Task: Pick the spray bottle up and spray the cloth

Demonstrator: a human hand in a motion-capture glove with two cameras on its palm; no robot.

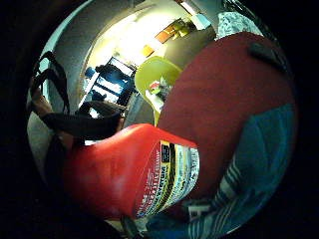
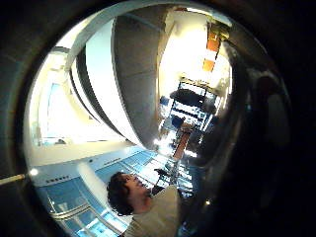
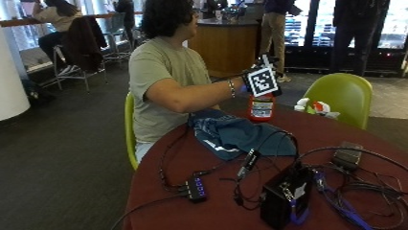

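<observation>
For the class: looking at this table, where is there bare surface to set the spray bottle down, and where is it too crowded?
Bare red table shows between the cloth and the green chair, on the far side. There is also a strip along the near left edge. The near right is crowded with cables and a black box. The bottle is held up in the right hand.

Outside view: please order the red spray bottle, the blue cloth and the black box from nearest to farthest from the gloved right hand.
1. Red spray bottle: held up in the gloved right hand.
2. Blue cloth: crumpled on the table below the hand.
3. Black box: at the table's near edge, among cables.
</observation>
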